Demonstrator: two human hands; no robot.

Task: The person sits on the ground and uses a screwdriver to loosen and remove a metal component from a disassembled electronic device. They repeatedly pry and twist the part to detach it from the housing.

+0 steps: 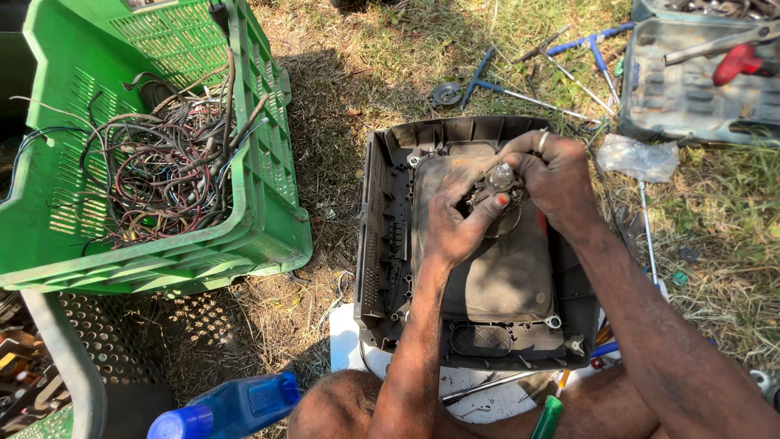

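A dark grey plastic housing (382, 244) of an old picture-tube set lies back-up on the grass, with the dusty glass tube (504, 276) inside it. My left hand (455, 223) and my right hand (552, 175) meet at the tube's neck (501, 175), a small glass and metal end. Both hands have fingers closed around that neck. A ring shows on my right hand.
A green plastic crate (268, 228) full of tangled wires (162, 171) stands at the left. A blue bottle (236, 406) lies near my knee. T-handle wrenches (520, 93), a grey tool case (699, 89), a plastic bag (642, 158) and screwdrivers (650, 236) lie on the grass at the right.
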